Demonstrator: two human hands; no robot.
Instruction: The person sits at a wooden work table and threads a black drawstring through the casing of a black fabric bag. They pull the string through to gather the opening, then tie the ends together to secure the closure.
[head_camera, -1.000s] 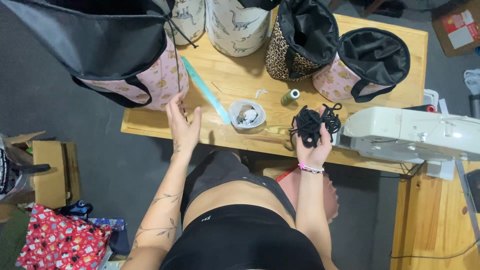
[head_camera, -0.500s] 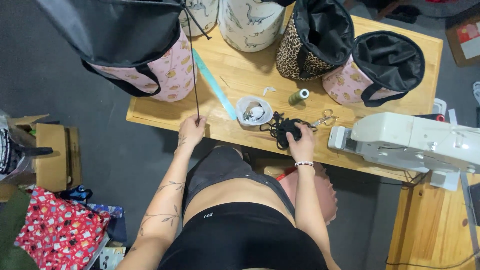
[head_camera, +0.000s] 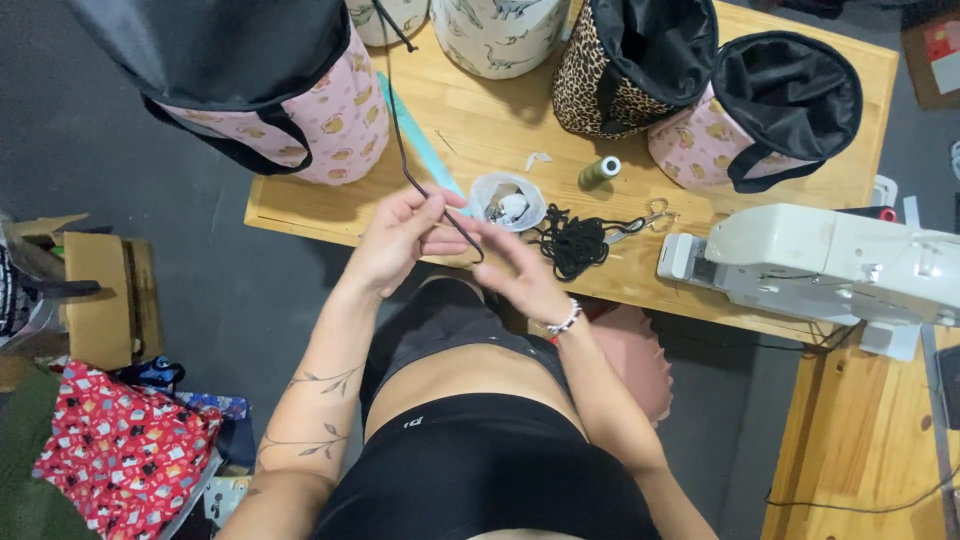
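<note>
- Centrally, the left hand (head_camera: 400, 240) pinches a black drawstring cord (head_camera: 400, 140) between thumb and fingertips; the cord rises toward the pink patterned bag (head_camera: 300, 120) above.
- Beside it, the right hand (head_camera: 520, 272) is loosely open, fingers curved, touching the cord's lower loop.
- Just beyond the hands, on the wooden table (head_camera: 480, 130): a small white bowl (head_camera: 507, 200), a heap of black cord (head_camera: 575, 240), small scissors (head_camera: 650, 215), a green thread spool (head_camera: 598, 172).
- Farther right: a white sewing machine (head_camera: 830, 265).

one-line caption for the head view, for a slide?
Both hands, left hand and right hand, handle a black cord over a wooden table.
</note>
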